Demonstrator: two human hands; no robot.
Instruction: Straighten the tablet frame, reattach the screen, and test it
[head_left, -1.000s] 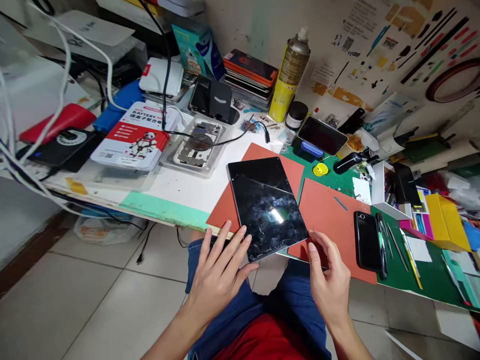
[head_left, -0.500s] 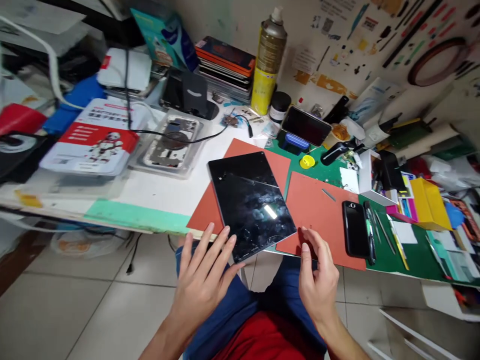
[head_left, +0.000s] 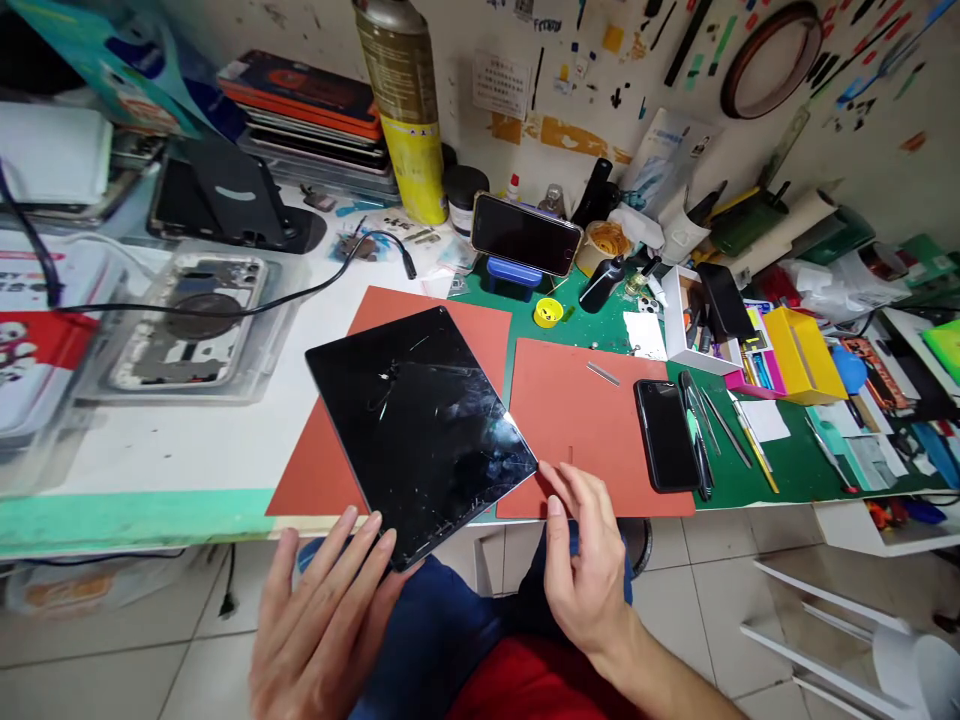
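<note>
A black tablet (head_left: pixel 409 420) with a cracked, smudged glass screen lies turned at an angle over the left orange-red mat (head_left: pixel 337 450). Its near corner juts past the table's front edge. At that corner is my left hand (head_left: pixel 330 610), its fingers stretched out and the fingertips along the tablet's lower left edge; the thumb is partly hidden beneath. My right hand (head_left: pixel 589 560) is loosely curled, thumb apart, with fingertips at the tablet's right corner above the right mat (head_left: pixel 585 420). Nothing shows between its fingers.
A black phone (head_left: pixel 666 435) and tweezers (head_left: pixel 727 428) lie to the right. Behind stand a propped phone (head_left: pixel 525 235), a yellow spray can (head_left: pixel 409 130) and a yellow cap (head_left: pixel 548 312). A black cable (head_left: pixel 300 293) crosses a clear case (head_left: pixel 195 320) at left.
The camera view has turned right, so the bench shifts left in the picture. The tablet stays at about the same place on the mat, both hands still by its corners.
</note>
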